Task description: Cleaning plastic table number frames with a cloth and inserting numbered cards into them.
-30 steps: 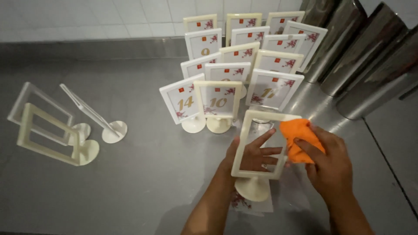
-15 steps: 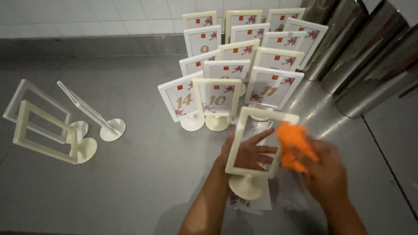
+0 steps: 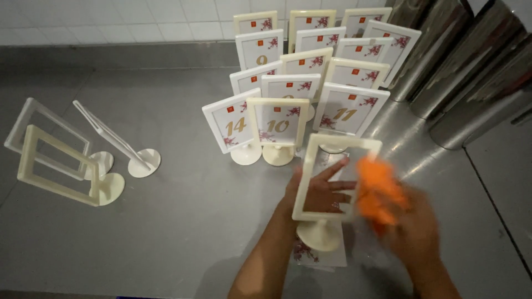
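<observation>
A: Where's the empty cream frame [image 3: 334, 180]?
B: Near centre of the steel counter [image 3: 183, 221], upright; left hand [image 3: 318, 188] spread open behind it.
A: Right hand [image 3: 413, 235]?
B: Blurred, fingers closed around an orange cloth [image 3: 378, 191] beside the frame's right edge

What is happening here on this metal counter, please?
A person wipes an empty cream table-sign frame: the left hand is behind its clear pane, and the blurred right hand holds an orange cloth at its side. Filled number signs stand behind it, and three empty frames stand at the left.
</observation>
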